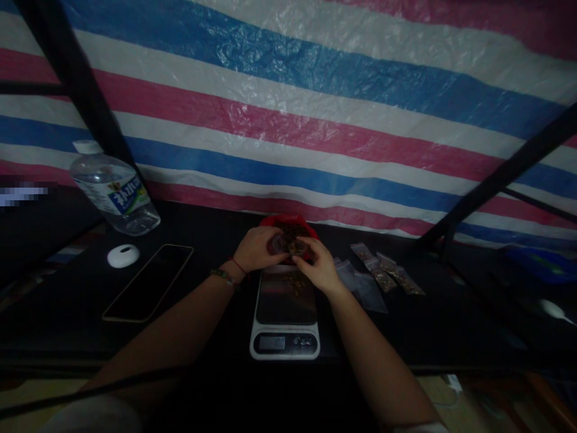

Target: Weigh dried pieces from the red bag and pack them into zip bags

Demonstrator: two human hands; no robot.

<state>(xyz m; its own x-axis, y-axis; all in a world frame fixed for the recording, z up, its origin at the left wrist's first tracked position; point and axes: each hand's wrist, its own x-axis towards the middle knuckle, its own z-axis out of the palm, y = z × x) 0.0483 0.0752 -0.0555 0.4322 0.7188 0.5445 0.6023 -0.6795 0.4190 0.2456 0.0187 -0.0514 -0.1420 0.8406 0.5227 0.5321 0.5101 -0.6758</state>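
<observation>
My left hand [258, 248] and my right hand [318, 269] meet over the far end of a small digital kitchen scale [285, 317]. Between them they hold a small clear plastic bag [288, 245] with brown bits inside. Just behind the hands sits a red bag [288, 224] full of the same brown pieces. A few brown bits lie on the scale's dark platform. The left wrist wears a red string and a beaded band.
A phone [151, 280] lies face up left of the scale, with a white oval object [123, 255] and a water bottle [113, 191] beyond it. Small filled and empty clear bags [387, 272] lie to the right. A striped tarp [315, 108] hangs behind the dark table.
</observation>
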